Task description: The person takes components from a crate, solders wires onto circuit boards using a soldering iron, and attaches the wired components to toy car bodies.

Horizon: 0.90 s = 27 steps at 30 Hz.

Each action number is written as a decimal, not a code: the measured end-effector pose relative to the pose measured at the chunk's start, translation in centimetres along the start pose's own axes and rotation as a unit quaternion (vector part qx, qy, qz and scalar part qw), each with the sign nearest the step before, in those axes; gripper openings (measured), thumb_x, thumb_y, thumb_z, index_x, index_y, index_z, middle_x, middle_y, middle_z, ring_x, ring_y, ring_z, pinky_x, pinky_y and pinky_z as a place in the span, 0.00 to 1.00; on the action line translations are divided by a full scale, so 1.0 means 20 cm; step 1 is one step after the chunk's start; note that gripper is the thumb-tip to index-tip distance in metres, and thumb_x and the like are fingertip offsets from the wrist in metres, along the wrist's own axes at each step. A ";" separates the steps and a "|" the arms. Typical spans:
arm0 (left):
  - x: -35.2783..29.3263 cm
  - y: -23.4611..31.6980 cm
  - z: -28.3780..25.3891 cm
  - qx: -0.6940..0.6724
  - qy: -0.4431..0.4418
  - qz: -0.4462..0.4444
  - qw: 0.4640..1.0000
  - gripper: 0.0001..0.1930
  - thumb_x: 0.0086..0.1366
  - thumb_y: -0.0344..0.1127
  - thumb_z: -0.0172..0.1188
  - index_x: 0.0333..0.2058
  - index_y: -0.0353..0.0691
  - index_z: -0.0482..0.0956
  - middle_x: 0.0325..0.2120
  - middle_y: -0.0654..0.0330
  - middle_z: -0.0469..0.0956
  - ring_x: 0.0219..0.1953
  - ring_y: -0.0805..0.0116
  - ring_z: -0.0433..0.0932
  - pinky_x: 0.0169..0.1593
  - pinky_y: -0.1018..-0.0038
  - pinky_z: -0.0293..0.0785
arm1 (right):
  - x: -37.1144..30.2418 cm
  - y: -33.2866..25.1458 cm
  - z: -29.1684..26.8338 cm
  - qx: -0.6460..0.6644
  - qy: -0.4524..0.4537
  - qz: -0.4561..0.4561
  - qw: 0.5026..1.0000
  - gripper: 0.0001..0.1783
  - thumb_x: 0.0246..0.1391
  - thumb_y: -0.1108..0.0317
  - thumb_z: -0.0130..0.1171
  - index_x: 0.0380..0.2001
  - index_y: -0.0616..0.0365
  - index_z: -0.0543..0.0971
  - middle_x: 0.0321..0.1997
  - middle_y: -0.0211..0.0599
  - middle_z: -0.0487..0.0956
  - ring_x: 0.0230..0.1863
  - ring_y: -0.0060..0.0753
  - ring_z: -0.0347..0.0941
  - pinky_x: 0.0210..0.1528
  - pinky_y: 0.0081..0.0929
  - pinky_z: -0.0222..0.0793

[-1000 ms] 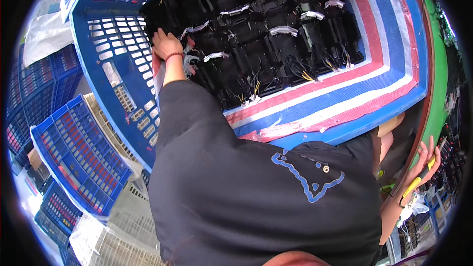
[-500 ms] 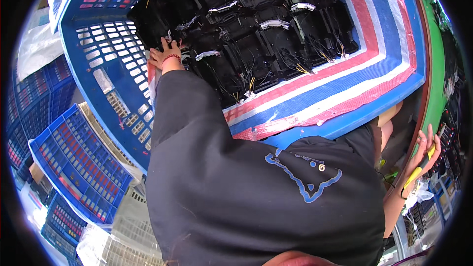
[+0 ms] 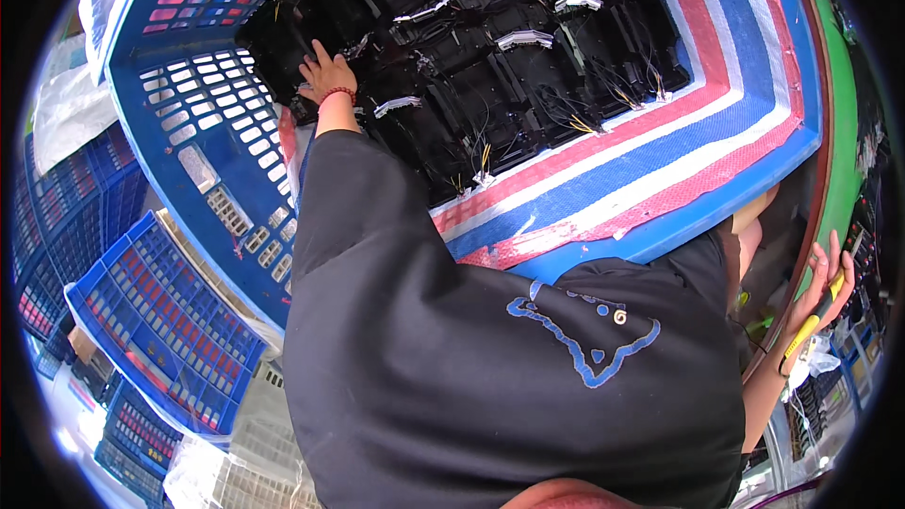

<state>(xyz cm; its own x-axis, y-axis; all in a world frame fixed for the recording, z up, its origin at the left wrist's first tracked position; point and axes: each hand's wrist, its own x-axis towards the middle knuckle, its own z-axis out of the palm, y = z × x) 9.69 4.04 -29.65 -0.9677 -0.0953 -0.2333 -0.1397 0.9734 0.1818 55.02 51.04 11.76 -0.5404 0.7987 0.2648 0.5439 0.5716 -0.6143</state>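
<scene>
My left hand (image 3: pixel 327 77) reaches into the blue basket with its fingers spread over the black plastic parts (image 3: pixel 434 66) at the left side. A red bead bracelet circles that wrist. Whether the fingertips press on a part or hover just over it, I cannot tell. Several black parts lie packed in rows, with white strips and thin loose wires at their ends. Off to the right, beside the green edge, my right hand (image 3: pixel 822 294) is closed around a slim yellow pen-like tool (image 3: pixel 804 330) with a pointed grey tip; its exact kind is unclear.
The blue basket (image 3: pixel 165 160) has grid walls and a red, white and blue striped woven lining (image 3: pixel 603 174). More blue crates (image 3: pixel 174 320) stand at the lower left. A green table edge (image 3: pixel 837 160) runs along the right, with dark clutter past it.
My left hand has shifted slightly right from the basket's left wall, fingers now spread wider. My right hand, still with the yellow tool, sits slightly farther right in the picture.
</scene>
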 end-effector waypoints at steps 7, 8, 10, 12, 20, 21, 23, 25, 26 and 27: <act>0.03 0.03 0.01 0.022 -0.020 -0.072 0.997 0.36 0.65 0.57 0.46 0.69 0.64 0.45 0.69 0.46 0.41 0.71 0.49 0.38 0.64 0.35 0.35 | 0.01 -0.01 -0.01 -0.010 -0.001 -0.012 1.000 0.18 0.62 0.71 0.51 0.53 0.65 0.63 0.56 0.56 0.73 0.46 0.34 0.76 0.49 0.24 0.68; 0.00 0.08 0.03 0.043 0.081 -0.037 0.995 0.36 0.64 0.57 0.48 0.68 0.60 0.48 0.69 0.44 0.42 0.71 0.48 0.39 0.63 0.36 0.37 | 0.01 0.00 -0.03 -0.013 0.003 -0.007 1.000 0.18 0.62 0.72 0.51 0.53 0.65 0.62 0.56 0.56 0.73 0.47 0.34 0.76 0.49 0.24 0.69; -0.08 0.22 0.01 0.083 0.190 0.106 0.972 0.36 0.62 0.55 0.52 0.66 0.52 0.55 0.68 0.43 0.45 0.70 0.46 0.42 0.62 0.36 0.42 | 0.00 0.03 -0.04 -0.019 0.005 0.003 1.000 0.19 0.62 0.72 0.51 0.53 0.64 0.62 0.56 0.56 0.73 0.47 0.34 0.76 0.49 0.24 0.69; -0.08 0.31 0.02 0.030 0.103 0.179 0.978 0.37 0.63 0.52 0.50 0.66 0.41 0.53 0.68 0.50 0.48 0.70 0.55 0.45 0.64 0.42 0.44 | -0.01 0.05 -0.03 0.008 -0.002 0.023 1.000 0.19 0.62 0.72 0.52 0.53 0.64 0.62 0.56 0.56 0.73 0.48 0.35 0.76 0.49 0.24 0.70; 0.07 0.45 0.09 0.103 -0.176 0.000 0.979 0.35 0.67 0.54 0.40 0.68 0.42 0.49 0.69 0.61 0.48 0.71 0.64 0.42 0.69 0.48 0.37 | 0.00 0.07 -0.04 -0.016 -0.003 -0.004 1.000 0.19 0.62 0.71 0.51 0.53 0.65 0.61 0.56 0.56 0.73 0.47 0.37 0.76 0.49 0.25 0.70; 0.09 0.44 0.05 0.099 -0.204 -0.006 0.974 0.36 0.66 0.56 0.40 0.68 0.42 0.49 0.69 0.60 0.49 0.71 0.64 0.43 0.69 0.48 0.37 | 0.00 0.07 -0.03 -0.018 0.005 -0.007 1.000 0.19 0.62 0.72 0.51 0.53 0.65 0.61 0.56 0.56 0.73 0.47 0.37 0.76 0.49 0.26 0.70; 0.13 0.38 -0.03 0.093 -0.214 0.032 0.972 0.37 0.64 0.56 0.46 0.66 0.40 0.54 0.66 0.52 0.56 0.70 0.58 0.49 0.66 0.48 0.45 | 0.00 0.05 -0.05 -0.022 0.034 -0.004 0.999 0.18 0.62 0.73 0.50 0.53 0.66 0.61 0.56 0.57 0.73 0.48 0.39 0.76 0.49 0.28 0.70; 0.01 0.40 -0.24 0.054 -0.044 0.169 0.983 0.35 0.60 0.50 0.54 0.62 0.37 0.60 0.62 0.47 0.61 0.66 0.52 0.55 0.61 0.50 0.55 | -0.02 0.10 -0.13 -0.029 0.051 -0.003 0.998 0.18 0.62 0.72 0.49 0.53 0.66 0.61 0.56 0.57 0.73 0.49 0.39 0.76 0.51 0.29 0.70; -0.06 0.31 -0.32 0.070 0.123 0.242 0.960 0.34 0.56 0.45 0.59 0.58 0.35 0.63 0.59 0.46 0.63 0.62 0.50 0.59 0.56 0.52 0.60 | -0.05 0.09 -0.12 -0.027 0.067 0.002 0.997 0.18 0.62 0.72 0.48 0.52 0.66 0.60 0.57 0.56 0.73 0.49 0.39 0.76 0.52 0.29 0.69; -0.14 0.24 -0.33 0.068 0.222 0.245 0.941 0.35 0.57 0.45 0.59 0.60 0.34 0.61 0.60 0.46 0.62 0.64 0.52 0.57 0.59 0.51 0.58 | -0.07 0.08 -0.13 -0.039 0.068 0.014 0.997 0.18 0.62 0.72 0.48 0.52 0.66 0.60 0.57 0.56 0.73 0.49 0.40 0.75 0.52 0.30 0.69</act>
<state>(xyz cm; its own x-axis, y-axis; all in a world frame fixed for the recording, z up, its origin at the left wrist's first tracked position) 10.35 7.61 -21.78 -0.9058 0.3233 0.2737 0.3446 0.9382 0.0322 58.29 51.38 12.35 -0.4361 0.8291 0.3499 0.6086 0.5581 -0.5640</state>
